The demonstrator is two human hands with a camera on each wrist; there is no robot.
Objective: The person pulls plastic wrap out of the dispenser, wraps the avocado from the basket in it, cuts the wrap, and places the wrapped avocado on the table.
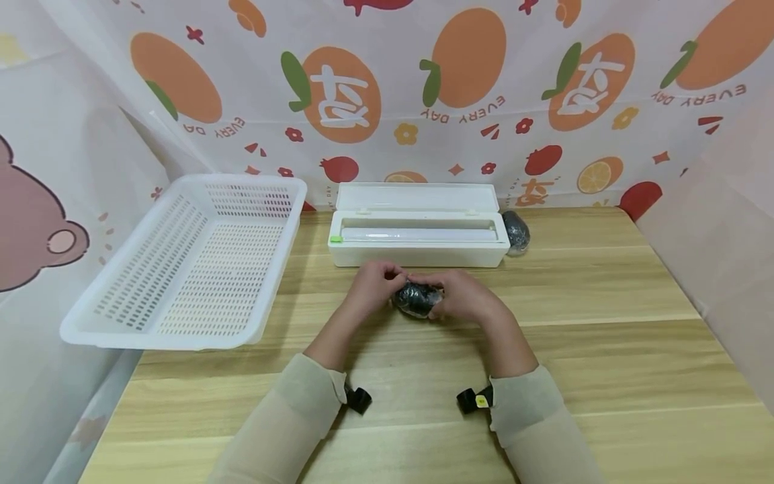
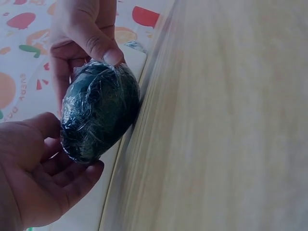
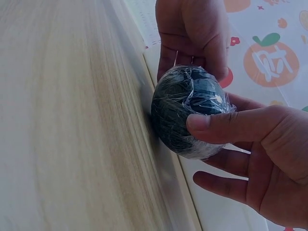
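Observation:
A dark egg-shaped thing wrapped in clear cling film (image 1: 416, 300) is between my two hands, low over the table in front of the white box. My right hand (image 1: 464, 296) grips it, thumb (image 3: 198, 122) across the film and fingers behind; this shows in the right wrist view. My left hand (image 1: 376, 285) holds its other end with curled fingers, seen at the lower left of the left wrist view (image 2: 38, 173). The wrap looks crinkled and close-fitting. Parts of both hands' fingers are hidden behind the wrapped thing (image 3: 187, 106).
Behind the hands stands a white cling film box (image 1: 417, 255), lid raised, with a roll inside. A second dark wrapped thing (image 1: 516, 232) rests against its right end. A white perforated basket (image 1: 254, 316) is on the left. Printed sheeting (image 1: 387, 154) hangs behind the wooden table (image 1: 605, 376).

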